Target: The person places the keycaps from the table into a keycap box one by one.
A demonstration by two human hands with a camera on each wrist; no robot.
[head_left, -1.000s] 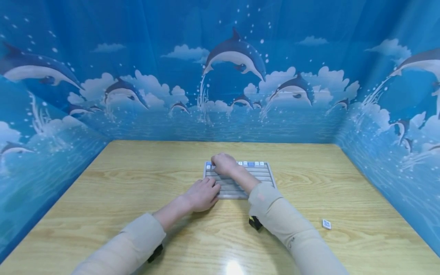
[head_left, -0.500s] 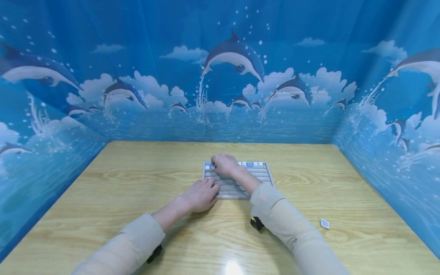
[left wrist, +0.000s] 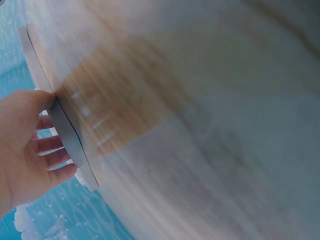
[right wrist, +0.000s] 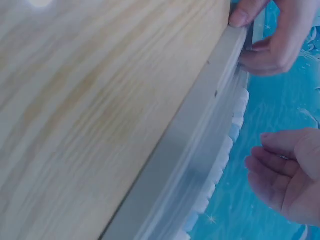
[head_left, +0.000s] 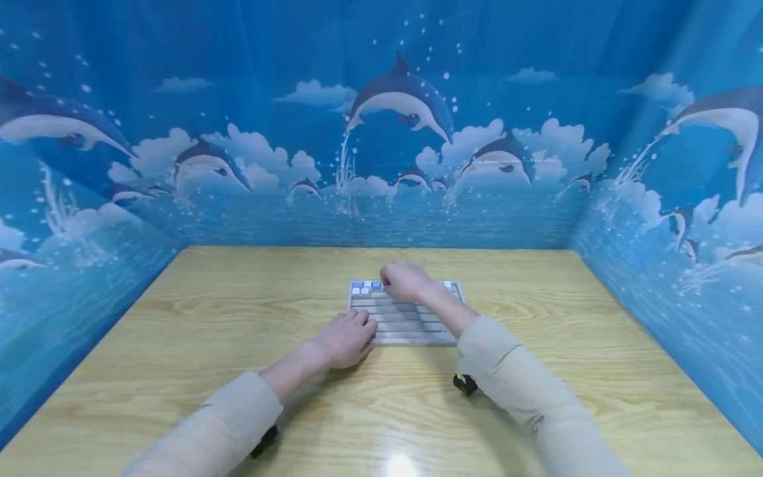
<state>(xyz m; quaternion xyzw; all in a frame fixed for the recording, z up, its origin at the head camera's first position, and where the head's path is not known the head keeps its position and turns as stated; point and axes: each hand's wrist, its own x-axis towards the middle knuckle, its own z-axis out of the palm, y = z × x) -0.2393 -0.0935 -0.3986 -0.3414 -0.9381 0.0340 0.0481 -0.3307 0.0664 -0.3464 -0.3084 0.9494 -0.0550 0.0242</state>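
Note:
A grey slotted board (head_left: 411,327) with raised ridges lies on the table, small white and blue tiles (head_left: 366,284) lined along its back row. Two white tiles (head_left: 360,291) sit at the left end of the second row. My left hand (head_left: 347,339) holds the board's front left corner; the left wrist view has the thumb on the front edge (left wrist: 67,127) and the fingers over the top. My right hand (head_left: 406,281) hovers over the back row, hiding its middle tiles. In the right wrist view its fingers (right wrist: 270,172) are loosely curved, with nothing visible between them.
The wooden table (head_left: 250,285) surrounds the board. A blue dolphin-print curtain (head_left: 286,218) encloses the back and both sides. A sliver of a loose tile (head_left: 563,382) shows beside my right sleeve (head_left: 512,371). Dark wrist devices hang under both forearms.
My right hand has lifted off the board's left end and moved right, uncovering a second tile in the second row. My left hand stays on the corner. The right sleeve now mostly covers the loose tile.

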